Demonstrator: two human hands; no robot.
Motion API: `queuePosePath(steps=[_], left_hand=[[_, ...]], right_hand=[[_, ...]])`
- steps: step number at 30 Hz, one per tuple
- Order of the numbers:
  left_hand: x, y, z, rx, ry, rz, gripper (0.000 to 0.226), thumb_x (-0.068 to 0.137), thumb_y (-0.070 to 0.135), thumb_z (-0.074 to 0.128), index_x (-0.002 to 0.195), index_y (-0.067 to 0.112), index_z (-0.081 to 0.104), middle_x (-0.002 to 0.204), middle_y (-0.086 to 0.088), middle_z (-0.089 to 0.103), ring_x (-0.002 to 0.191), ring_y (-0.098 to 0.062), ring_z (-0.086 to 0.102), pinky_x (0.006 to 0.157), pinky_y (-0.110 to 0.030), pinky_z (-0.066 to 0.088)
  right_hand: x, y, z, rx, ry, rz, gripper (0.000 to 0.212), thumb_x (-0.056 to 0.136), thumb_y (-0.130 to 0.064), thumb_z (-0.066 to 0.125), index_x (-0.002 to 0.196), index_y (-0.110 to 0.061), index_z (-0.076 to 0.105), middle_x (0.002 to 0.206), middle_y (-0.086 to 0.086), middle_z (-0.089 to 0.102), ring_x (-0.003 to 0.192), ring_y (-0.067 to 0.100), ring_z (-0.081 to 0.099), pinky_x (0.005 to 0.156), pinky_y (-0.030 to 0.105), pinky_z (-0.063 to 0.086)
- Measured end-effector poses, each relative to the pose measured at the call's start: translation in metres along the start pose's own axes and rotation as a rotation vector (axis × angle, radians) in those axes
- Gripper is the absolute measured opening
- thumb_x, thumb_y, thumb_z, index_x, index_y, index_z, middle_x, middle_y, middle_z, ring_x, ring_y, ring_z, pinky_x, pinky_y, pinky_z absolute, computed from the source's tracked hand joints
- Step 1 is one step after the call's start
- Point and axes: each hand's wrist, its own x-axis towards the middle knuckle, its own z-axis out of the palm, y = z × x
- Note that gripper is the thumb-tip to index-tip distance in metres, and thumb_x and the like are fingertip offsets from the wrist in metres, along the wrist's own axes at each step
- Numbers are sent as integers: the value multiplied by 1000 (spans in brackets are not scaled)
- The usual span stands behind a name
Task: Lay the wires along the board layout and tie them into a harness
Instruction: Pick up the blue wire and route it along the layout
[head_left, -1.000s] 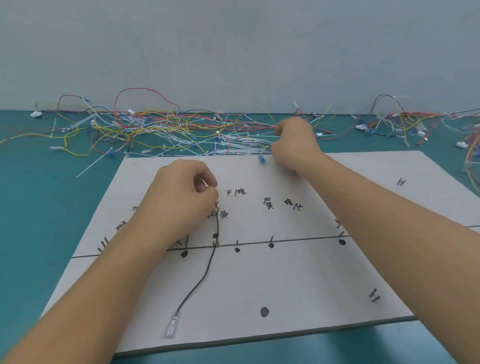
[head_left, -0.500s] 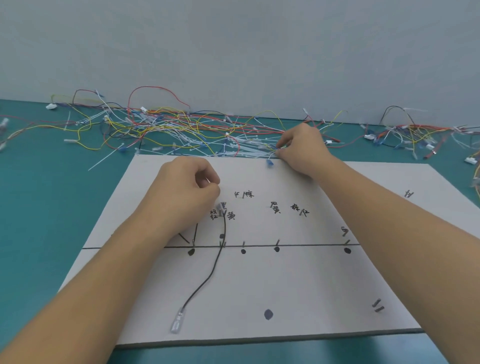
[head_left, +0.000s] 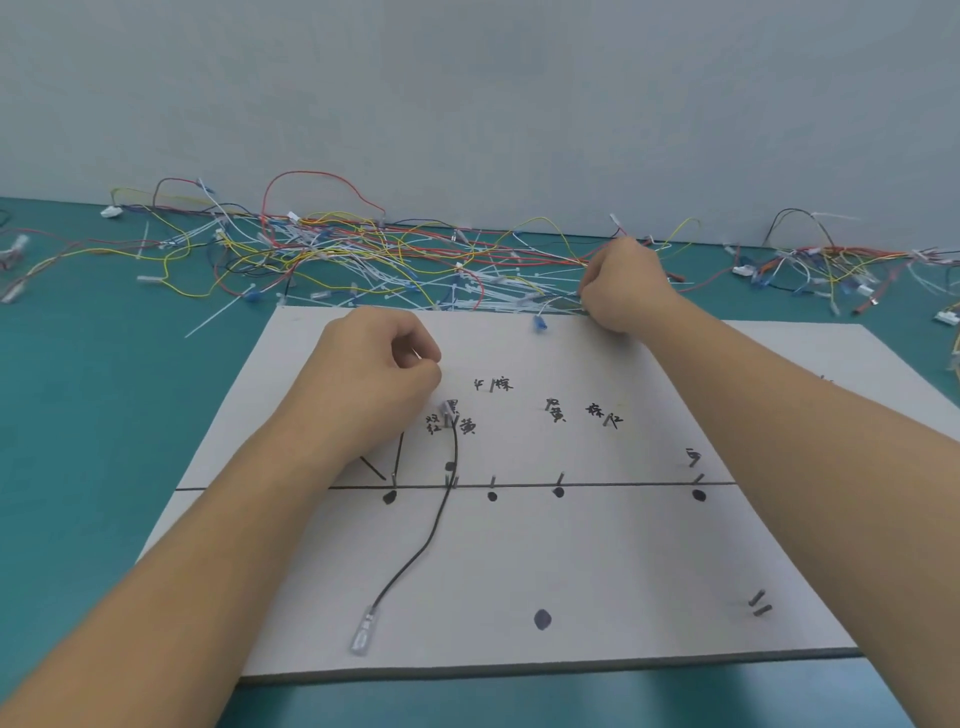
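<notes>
Fingers (head_left: 402, 338) curled; one black wire (head_left: 432, 535); one board (head_left: 623, 561).

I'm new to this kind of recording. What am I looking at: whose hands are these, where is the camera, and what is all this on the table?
There is no machine here. A person works with two bare hands, and the one camera sits on their head, looking forward and down, so both arms enter from the bottom. On the teal table lies a pale layout board with a drawn line, black dots, handwritten labels and small pins. One black wire runs down it and ends in a clear terminal. Behind the board is a loose pile of coloured wires and white cable ties. The left hand is curled beside the black wire's upper end; what its grip holds is hidden. The right hand, at the board's far edge, seems to pinch a blue-tipped wire.
</notes>
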Motion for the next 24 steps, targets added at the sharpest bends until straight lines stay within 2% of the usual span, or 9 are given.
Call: queuePosePath(steps=[3, 6, 10, 15, 17, 19, 21, 22, 24], left_hand=[[0, 0, -1, 0, 2, 5, 17, 85, 15, 63, 82, 30, 73, 76, 9, 67, 58, 5, 55, 57, -20, 38], [-1, 1, -1, 1, 4, 13, 17, 85, 15, 63, 83, 29, 73, 76, 9, 67, 58, 2, 55, 57, -20, 38], [-1, 2, -1, -1, 12, 13, 17, 86, 15, 64, 83, 29, 73, 76, 9, 67, 59, 1, 54, 57, -19, 38], [-1, 2, -1, -11, 10, 1, 17, 86, 16, 63, 83, 29, 72, 77, 9, 68, 55, 3, 54, 57, -20, 39], [-1, 2, -1, -11, 11, -1, 17, 86, 15, 63, 83, 29, 72, 77, 9, 68, 56, 3, 54, 57, -19, 39], [-1, 2, -1, -12, 14, -3, 16, 86, 15, 64, 83, 29, 72, 78, 9, 68, 57, 0, 54, 57, -20, 39], [-1, 2, -2, -16, 12, -2, 16, 86, 16, 64, 83, 29, 72, 78, 9, 68, 56, 1, 54, 57, -21, 39], [-2, 3, -1, -18, 9, -4, 16, 86, 16, 64, 83, 29, 72, 78, 9, 68, 55, 2, 54, 57, -21, 39], [-2, 3, -1, -16, 3, -5, 16, 86, 16, 64, 83, 29, 72, 77, 9, 67, 55, 5, 54, 57, -20, 39]], right_hand=[[3, 4, 0, 192, 51, 27, 24, 95, -3, 48, 109, -10, 66, 113, 12, 65, 98, 31, 62, 79, 33, 52], [8, 7, -7, 411, 133, 17, 16, 98, -11, 46, 104, -21, 57, 90, 1, 60, 77, 24, 54, 61, 29, 44], [8, 7, -30, 592, 413, -25, 16, 97, -11, 45, 100, -25, 53, 84, 4, 70, 80, 24, 66, 70, 34, 53], [12, 13, -51, 704, 613, 31, 14, 96, -12, 42, 100, -25, 41, 86, -4, 77, 83, 16, 70, 85, 39, 57], [13, 13, -58, 880, 665, 138, 14, 96, -10, 40, 97, -24, 40, 85, -3, 77, 74, 18, 71, 77, 44, 62], [11, 12, -65, 1192, 682, 281, 17, 94, -5, 35, 92, -22, 39, 82, 6, 76, 61, 21, 69, 61, 38, 63], [5, 14, -70, 1474, 594, 413, 19, 95, -2, 30, 90, -15, 44, 74, 12, 72, 61, 25, 69, 72, 40, 65], [1, 15, -71, 1545, 498, 468, 22, 97, -2, 28, 91, -9, 48, 74, 12, 72, 65, 25, 69, 79, 41, 64], [-4, 19, -68, 1480, 340, 564, 30, 99, -1, 29, 112, 1, 55, 86, 12, 71, 71, 24, 68, 71, 36, 64]])
